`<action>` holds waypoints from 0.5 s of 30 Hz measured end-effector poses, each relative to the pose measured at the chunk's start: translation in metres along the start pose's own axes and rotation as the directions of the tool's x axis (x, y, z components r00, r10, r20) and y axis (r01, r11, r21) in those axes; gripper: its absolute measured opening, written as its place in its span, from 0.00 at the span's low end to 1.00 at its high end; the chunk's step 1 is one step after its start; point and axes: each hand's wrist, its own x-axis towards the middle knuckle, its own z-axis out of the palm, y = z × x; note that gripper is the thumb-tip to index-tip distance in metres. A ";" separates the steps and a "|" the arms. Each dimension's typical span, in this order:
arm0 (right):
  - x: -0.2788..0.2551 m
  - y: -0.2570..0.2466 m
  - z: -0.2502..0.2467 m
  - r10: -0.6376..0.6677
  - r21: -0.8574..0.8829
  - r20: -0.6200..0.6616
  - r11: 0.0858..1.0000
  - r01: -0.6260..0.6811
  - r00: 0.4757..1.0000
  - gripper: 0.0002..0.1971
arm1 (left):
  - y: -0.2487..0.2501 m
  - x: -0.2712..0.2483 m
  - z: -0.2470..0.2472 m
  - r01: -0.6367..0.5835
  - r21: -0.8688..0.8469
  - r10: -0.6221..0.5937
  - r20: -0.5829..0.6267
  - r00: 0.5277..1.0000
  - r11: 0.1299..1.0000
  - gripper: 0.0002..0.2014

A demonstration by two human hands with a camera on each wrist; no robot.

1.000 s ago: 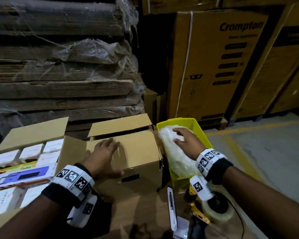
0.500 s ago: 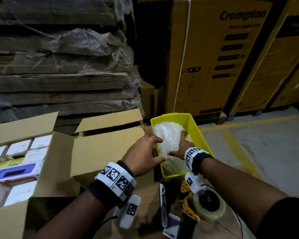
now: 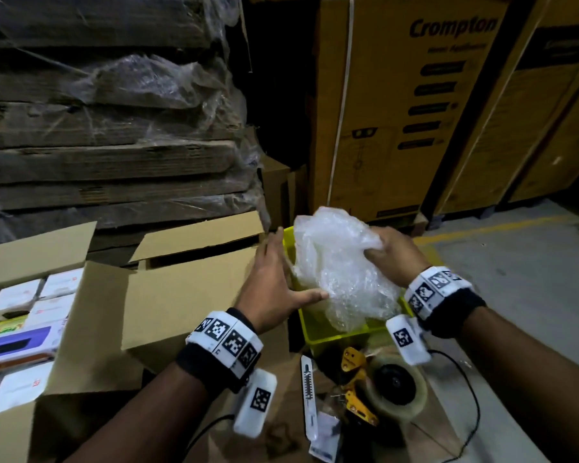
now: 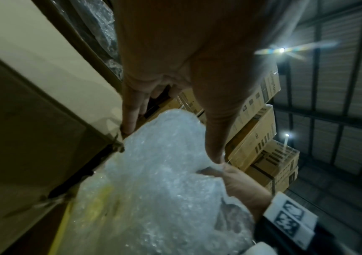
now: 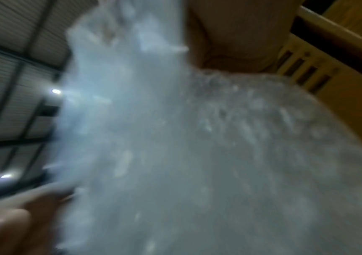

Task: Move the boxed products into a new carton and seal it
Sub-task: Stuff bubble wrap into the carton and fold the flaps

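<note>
Entry: padding stage of the repack, taking the yellow bin (image 3: 335, 332) as our landmark.

Step in hand, as we judge it: we are lifting a wad of bubble wrap (image 3: 335, 272) out of the bin, presumably to cushion the new carton (image 3: 181, 295) that stands just left of the bin with its flaps open. Our right hand (image 3: 395, 255) has its fingers curled into the wrap's right side, a gripping hold. Our left hand (image 3: 274, 282) lies flat against the wrap's left side, fingers straight, thumb under the lower edge; the left wrist view shows the fingers extended along the wrap, so the grip there is an open, supporting one.

Next move, as we judge it: carry the wrap left, over the bin's rim and into the new carton, keeping the loose tail from snagging the rim.

The boxed products (image 3: 30, 295) are still in the old carton (image 3: 30, 252), further left of the bin, beyond the new carton.

Count:
- Cartons at work: two, both open.
- Boxed products: several white ones and one purple-and-white; exact number not visible.
- Bubble wrap: one wad.
- Bin: one.
- Tape dispenser (image 3: 391, 385): one, just in front of the bin.
- Cutter (image 3: 308, 392): one, beside the dispenser.
</note>
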 end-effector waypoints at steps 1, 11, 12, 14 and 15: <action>-0.007 -0.005 -0.010 -0.063 0.027 -0.013 0.998 0.063 0.998 0.08 | 0.003 0.004 0.001 -0.001 -0.004 0.001 -0.008 1.000 1.000 0.67; -0.058 -0.069 -0.034 -0.228 0.722 -0.128 0.645 0.248 0.965 0.25 | 0.030 0.007 0.018 0.086 -0.673 -0.013 0.112 0.994 0.735 0.36; -0.059 -0.076 -0.033 -0.229 0.751 -0.120 0.615 0.239 0.966 0.24 | 0.033 0.005 0.015 0.079 -0.705 -0.038 0.073 0.997 0.705 0.31; -0.059 -0.084 -0.031 -0.230 0.799 -0.086 0.565 0.205 0.969 0.27 | 0.038 0.003 0.001 0.039 -0.756 -0.040 0.017 0.999 0.654 0.27; -0.057 -0.086 -0.031 -0.239 0.807 -0.077 0.556 0.202 0.968 0.31 | 0.039 0.001 -0.008 0.016 -0.778 -0.035 -0.007 0.999 0.628 0.27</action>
